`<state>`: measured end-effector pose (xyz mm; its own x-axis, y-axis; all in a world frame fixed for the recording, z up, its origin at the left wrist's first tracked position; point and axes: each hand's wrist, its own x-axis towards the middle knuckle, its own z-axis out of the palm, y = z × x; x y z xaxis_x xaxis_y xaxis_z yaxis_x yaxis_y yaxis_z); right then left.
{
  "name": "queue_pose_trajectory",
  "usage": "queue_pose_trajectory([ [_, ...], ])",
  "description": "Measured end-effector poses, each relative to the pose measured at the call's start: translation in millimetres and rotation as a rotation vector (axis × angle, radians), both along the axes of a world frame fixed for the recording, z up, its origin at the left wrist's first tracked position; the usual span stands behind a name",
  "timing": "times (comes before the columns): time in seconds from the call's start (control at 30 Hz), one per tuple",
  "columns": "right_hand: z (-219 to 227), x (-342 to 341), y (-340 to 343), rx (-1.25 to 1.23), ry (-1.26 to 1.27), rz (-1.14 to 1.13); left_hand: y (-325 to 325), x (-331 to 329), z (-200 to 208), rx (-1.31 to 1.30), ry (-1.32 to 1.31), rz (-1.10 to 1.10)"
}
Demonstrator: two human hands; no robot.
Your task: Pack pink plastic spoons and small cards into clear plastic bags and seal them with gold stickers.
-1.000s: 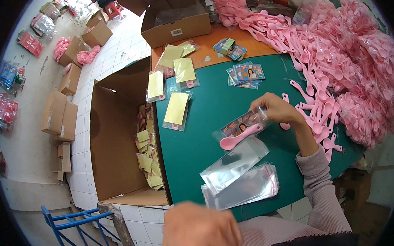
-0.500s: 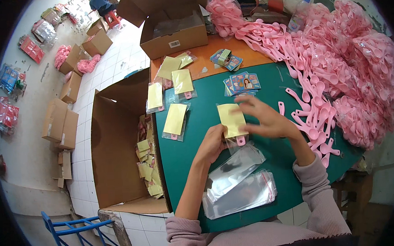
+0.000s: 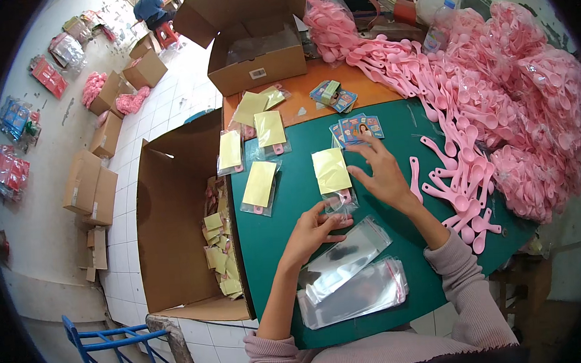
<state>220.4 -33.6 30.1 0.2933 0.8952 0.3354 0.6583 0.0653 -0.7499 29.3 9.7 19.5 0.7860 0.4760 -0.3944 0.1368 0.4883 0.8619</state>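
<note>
The left hand [image 3: 314, 233] has its fingers bent at the near, clear end of the packet [image 3: 331, 171]; whether they pinch the film, I cannot tell. The packet lies flat just ahead of these fingers — a shiny plastic pouch, with a matte yellow rectangle and a pink handle showing at its near end. The right hand [image 3: 383, 173] is open and grips nothing visible, its fingers extended to the glossy, fanned cards [image 3: 364, 129]; if they touch, it is unclear. Nearer to the body than the left hand rest smooth, transparent sleeves [image 3: 359, 299]. To the right of the right hand are scattered pink spoons [image 3: 461, 203], round-bowled — and left of the left hand stands a deep cardboard box [image 3: 175, 240].
</note>
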Motion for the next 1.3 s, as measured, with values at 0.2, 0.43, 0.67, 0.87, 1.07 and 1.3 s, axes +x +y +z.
queue_pose_trajectory([
  [0.2, -8.1, -20.8, -8.9, -0.165, -0.178, 0.14, 1.9, -5.5, -3.6, 0.289, 0.07, -0.086],
  [0.43, -7.8, -22.9, -10.7, -0.053, -0.347, 0.065, 2.4, -7.5, 2.9, 0.291, 0.203, -0.136],
  [0.67, 11.0, -39.3, -29.1, -0.162, -0.348, 0.484, 6.5, -13.1, 4.8, 0.059, 0.075, -0.024],
  [0.87, 11.1, -49.8, -27.5, -0.109, -0.58, 0.421, 7.2, -13.8, 0.8, -0.059, 0.045, 0.061],
  [1.07, 5.5, -58.3, -30.3, 0.121, -0.985, 0.34, 8.5, -10.5, -5.8, -0.076, -0.005, 0.152],
  [1.3, 17.7, -13.6, -24.2, -0.118, -0.343, 0.676, -7.7, 5.7, -6.9, 0.142, 0.088, 0.258],
])
